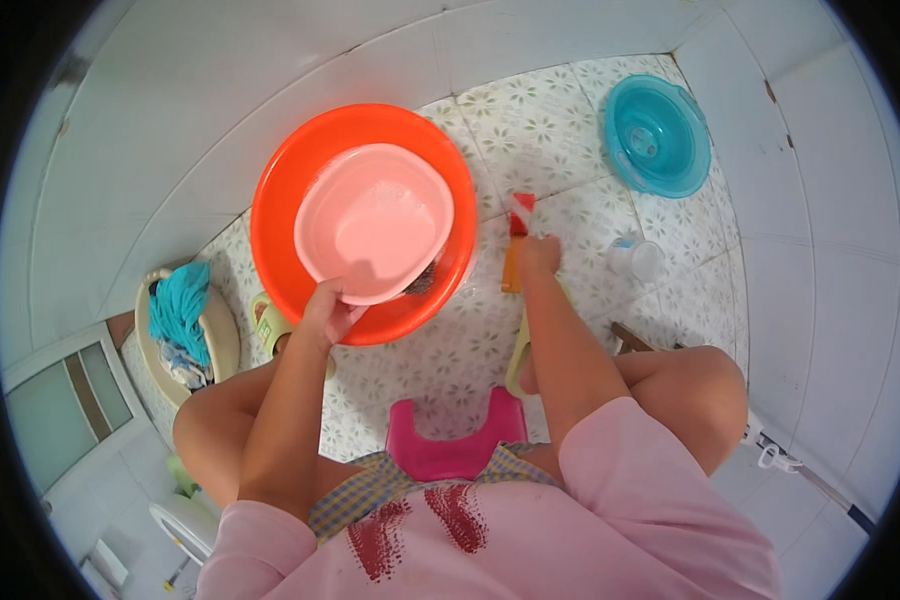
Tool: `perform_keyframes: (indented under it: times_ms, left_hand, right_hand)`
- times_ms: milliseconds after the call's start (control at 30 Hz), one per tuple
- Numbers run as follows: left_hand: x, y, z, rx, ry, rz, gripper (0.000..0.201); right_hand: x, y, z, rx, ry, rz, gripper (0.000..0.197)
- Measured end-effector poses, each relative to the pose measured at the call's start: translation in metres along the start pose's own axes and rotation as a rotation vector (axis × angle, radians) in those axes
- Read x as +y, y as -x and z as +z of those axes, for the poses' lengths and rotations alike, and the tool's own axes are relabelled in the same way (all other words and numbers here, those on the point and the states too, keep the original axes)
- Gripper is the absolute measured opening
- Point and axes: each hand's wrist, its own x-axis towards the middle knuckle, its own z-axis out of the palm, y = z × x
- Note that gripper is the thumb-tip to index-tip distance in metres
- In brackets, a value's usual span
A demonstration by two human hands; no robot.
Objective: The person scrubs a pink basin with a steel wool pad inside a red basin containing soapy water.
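A pale pink basin (375, 225) is tilted inside a larger orange-red basin (280, 250). My left hand (332, 313) grips the near rim of the pink basin, with the thumb over the edge. To the right, my right hand (541, 256) is closed against a narrow object, orange at its near end and red and white at its far end (521, 213), just above the floor. Its exact kind I cannot make out. Something dark and bristly (422, 280) shows partly under the pink basin, inside the orange-red one.
A teal basin (660, 140) stands at the far right. Nearer is a white, translucent container (637, 259). At the left, a cream basin (222, 325) holds turquoise and pale cloths (180, 310). A pink plastic stool (455, 447) is below me. Tiled walls border the patterned floor (530, 130).
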Motion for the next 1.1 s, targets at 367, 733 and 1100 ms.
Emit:
perform_keyframes:
  times_ms: [367,733,1100]
  left_hand:
    - [0.026,-0.008,-0.020,0.205,-0.340,0.346,0.062]
    - [-0.001,-0.029,-0.017,0.310,-0.615,1.021,0.087]
    - [-0.002,-0.003,-0.010,-0.011,-0.026,0.281,0.048]
  right_hand:
    - [-0.094,0.121,-0.036,-0.345,-0.073,-0.819,0.009]
    - [-0.052,0.163,0.066,-0.549,0.863,-1.246,0.030]
    - [-0.117,0.136,-0.005,-0.715,-0.290,-0.785,0.027]
